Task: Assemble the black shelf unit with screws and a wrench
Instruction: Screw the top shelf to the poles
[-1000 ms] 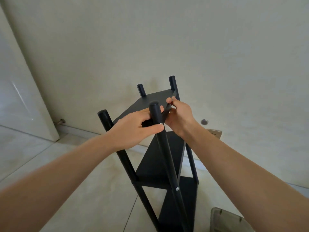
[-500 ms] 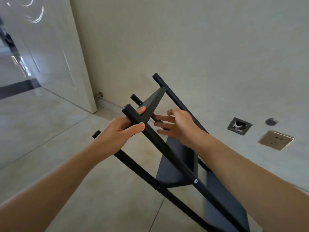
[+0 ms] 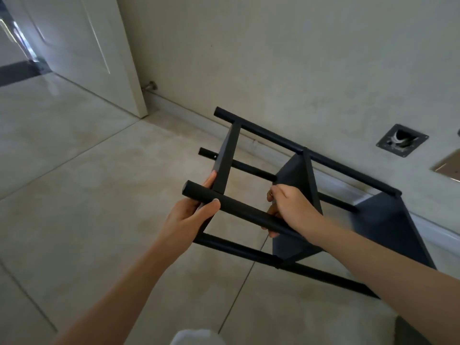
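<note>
**Shelf unit tipped over, both your hands on the near post**

You hold the black shelf unit (image 3: 293, 202) tilted far over, its four round posts running almost level above the floor (image 3: 87, 195), top end toward the door (image 3: 82, 46), foot end toward the right. Your left hand (image 3: 191, 215) wraps the near post (image 3: 239, 210) close to its top end: the thumb curls over the front of the post and one fingertip shows behind it, touching the edge of the top shelf board (image 3: 227, 158). The other fingers are hidden behind the post. Your right hand (image 3: 288, 207) grips the same post farther along, beside the middle shelf board (image 3: 298, 185); its fingers are curled into a fist, and something small and metallic glints at the knuckles, too small to name. Whether that hand also holds a wrench or a screw you cannot tell from here.

The bottom shelf board (image 3: 388, 225) is blurred and partly covered by your right forearm. The lowest post passes behind that forearm, so its foot end is out of sight. The far post lies just in front of the wall (image 3: 273, 58); whether it touches the wall cannot be told.

On the wall beyond the unit sits an open square socket hole (image 3: 402, 140), and beside it a metal plate (image 3: 448, 165) is cut off by the right edge. A door stop (image 3: 149, 86) stands at the foot of the wall beside the door. A pale shape at the bottom edge is cut off and unclear.
</note>
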